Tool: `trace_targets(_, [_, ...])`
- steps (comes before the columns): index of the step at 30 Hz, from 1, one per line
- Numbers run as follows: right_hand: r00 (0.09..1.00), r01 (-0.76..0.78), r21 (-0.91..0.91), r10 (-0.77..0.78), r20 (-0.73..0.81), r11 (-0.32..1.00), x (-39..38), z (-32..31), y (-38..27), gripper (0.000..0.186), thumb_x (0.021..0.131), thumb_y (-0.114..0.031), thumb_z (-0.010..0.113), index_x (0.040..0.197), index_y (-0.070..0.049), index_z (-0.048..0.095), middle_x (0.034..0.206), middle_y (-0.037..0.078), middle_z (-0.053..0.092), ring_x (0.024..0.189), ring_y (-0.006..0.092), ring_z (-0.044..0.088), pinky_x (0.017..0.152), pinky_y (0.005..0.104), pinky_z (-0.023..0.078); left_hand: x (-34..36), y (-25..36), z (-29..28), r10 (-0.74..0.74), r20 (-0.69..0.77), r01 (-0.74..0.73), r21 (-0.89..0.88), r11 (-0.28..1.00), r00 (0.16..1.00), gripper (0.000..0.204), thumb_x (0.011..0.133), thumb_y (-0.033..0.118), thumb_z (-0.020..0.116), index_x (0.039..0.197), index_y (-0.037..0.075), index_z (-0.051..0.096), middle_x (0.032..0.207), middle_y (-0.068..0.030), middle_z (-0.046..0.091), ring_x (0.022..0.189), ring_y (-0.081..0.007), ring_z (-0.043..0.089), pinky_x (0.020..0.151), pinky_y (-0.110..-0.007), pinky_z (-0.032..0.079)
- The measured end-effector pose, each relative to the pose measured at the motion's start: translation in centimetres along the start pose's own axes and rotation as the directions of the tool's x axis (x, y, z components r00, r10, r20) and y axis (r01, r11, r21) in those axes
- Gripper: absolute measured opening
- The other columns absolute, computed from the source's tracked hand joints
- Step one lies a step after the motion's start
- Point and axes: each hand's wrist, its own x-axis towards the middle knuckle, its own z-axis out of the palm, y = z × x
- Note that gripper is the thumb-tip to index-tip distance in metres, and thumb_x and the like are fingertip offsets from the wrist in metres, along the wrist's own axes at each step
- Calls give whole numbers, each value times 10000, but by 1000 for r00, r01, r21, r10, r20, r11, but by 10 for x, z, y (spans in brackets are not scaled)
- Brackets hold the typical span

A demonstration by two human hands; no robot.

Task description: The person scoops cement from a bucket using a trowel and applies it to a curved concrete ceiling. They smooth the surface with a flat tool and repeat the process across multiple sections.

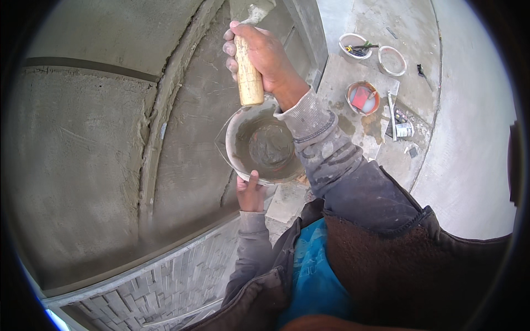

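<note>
My right hand [268, 58] is closed round the wooden handle of a trowel [249, 80], raised above the far side of a bucket. The trowel's metal end, smeared with grey mortar, points up against the wall and is partly cut off by the picture's top edge. Below it, the white bucket [234, 151] has mortar-coated inner walls and a lump of wet grey mortar [271, 146] at its bottom. My left hand [251, 193] grips the bucket's near rim, thumb over the edge, its other fingers mostly hidden beneath. A thin wire bail hangs at the bucket's left side.
A grey plastered wall [88, 149] with a raised seam fills the left. On the floor to the right stand a white bucket with tools [353, 55], another pale bucket [392, 60], an orange-rimmed bucket [375, 105] holding water and something red, and a small white tub [404, 129].
</note>
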Motion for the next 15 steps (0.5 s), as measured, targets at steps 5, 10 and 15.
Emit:
trace_targets(5, [927,-171,-969,362,-97,178,-117,-126,-36,423,954,-412,607,809,-15,608,689,80,622,590,185,632,550,338,510,12,-2,16,98,46,-103,132,986,994,434,917,112,723,1281,6,513,1170,-99,646,990,-157,665,747,-284,605])
trace_targets(10, [943,148,-804,328,-62,-576,-159,-161,8,325,925,-303,578,871,4,670,758,209,679,714,357,700,598,466,543,12,-8,37,142,207,-207,339,918,968,339,892,49,750,1172,-29,576,1134,-86,652,889,-88,597,733,-236,513])
trace_targets(15, [929,147,-803,359,-89,-578,-200,-187,71,357,956,-345,555,883,-8,646,696,185,669,646,344,689,554,465,529,-5,-10,38,272,306,-394,478,785,913,263,878,8,755,1069,-59,587,1292,-55,586,814,-34,472,678,-211,429])
